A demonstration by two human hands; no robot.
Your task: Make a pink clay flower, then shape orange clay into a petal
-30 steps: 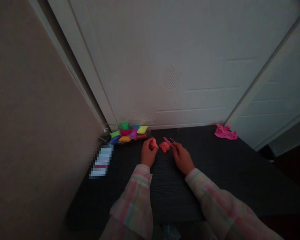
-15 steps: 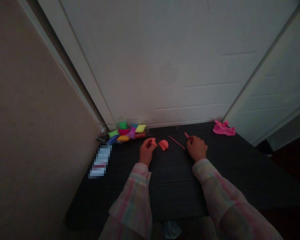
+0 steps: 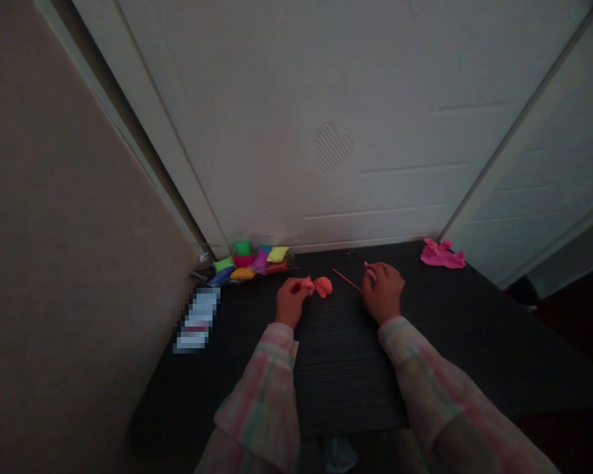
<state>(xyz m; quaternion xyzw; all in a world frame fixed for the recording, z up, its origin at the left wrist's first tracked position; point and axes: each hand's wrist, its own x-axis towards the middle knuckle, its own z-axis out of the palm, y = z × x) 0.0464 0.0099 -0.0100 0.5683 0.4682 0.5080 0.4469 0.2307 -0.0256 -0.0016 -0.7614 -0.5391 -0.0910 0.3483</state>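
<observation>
My left hand (image 3: 290, 303) is closed, pinching a lump of coral-coloured modelling clay (image 3: 307, 284) between thumb and fingertips. Against its right side sits a second crumpled coral clay piece (image 3: 323, 286) on the dark table; the two lumps seem to touch. My right hand (image 3: 384, 291) curls, back upward, around a small pink stick-like piece (image 3: 369, 270), whose end shows between thumb and fingers. The rest of that piece is hidden by the hand. Just left of the right hand lies a thin pink stick (image 3: 346, 280), its lower end reaching the thumb.
Clear wrapping with several colourful clay packets (image 3: 244, 272) lies at the table's back left. A blurred white rectangular item (image 3: 198, 319) is by the left edge. Crumpled pink material (image 3: 442, 254) sits at the back right. A white panel (image 3: 375, 191) rises behind the dark table (image 3: 346, 368).
My left hand has brought its clay lump rightward and down to the other coral piece. My right hand has shifted slightly left, its fingers less tightly curled.
</observation>
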